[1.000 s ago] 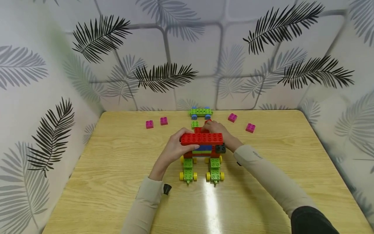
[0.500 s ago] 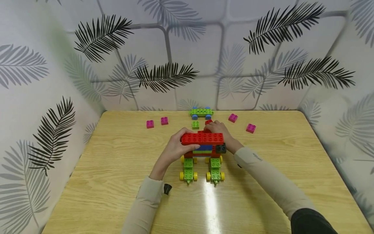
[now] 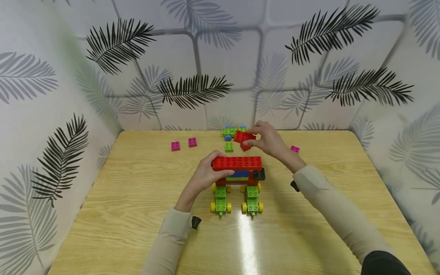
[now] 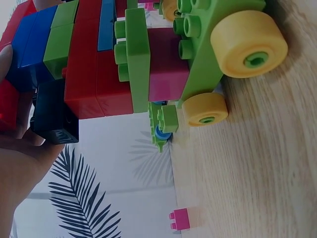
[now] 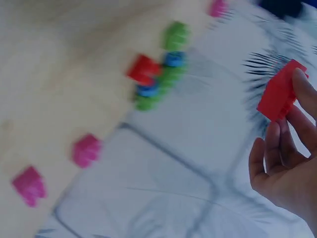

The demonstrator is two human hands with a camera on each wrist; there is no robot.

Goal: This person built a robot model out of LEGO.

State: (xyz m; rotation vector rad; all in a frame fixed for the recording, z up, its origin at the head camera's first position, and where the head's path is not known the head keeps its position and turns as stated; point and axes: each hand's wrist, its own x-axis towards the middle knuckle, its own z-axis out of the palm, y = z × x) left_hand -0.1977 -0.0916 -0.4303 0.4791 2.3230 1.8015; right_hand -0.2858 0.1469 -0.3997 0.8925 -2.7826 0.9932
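A build of toy building bricks (image 3: 237,163) stands mid-table, red on top, with blue, green and red layers below and green wheeled bases (image 3: 221,200) with yellow wheels underneath. My left hand (image 3: 203,172) grips its upper left end, thumb on the near side and fingers behind, mostly hidden. A black brick (image 3: 259,174) juts from its right side, seen closer in the left wrist view (image 4: 53,111). Beyond the build, my right hand (image 3: 269,140) pinches a red brick (image 5: 278,94) between thumb and fingers, held up off the table. A second red brick (image 3: 245,147) lies below it.
At the back edge are a green wheeled base (image 3: 228,132) with blue wheels and a small green brick (image 3: 228,147). Pink bricks lie to the left (image 3: 175,146) and right (image 3: 295,149). A patterned backdrop (image 3: 227,57) rises behind the table.
My right hand has lifted away from behind the build, moving back and right with the red brick. My left hand keeps its grip, and the build stays in place.
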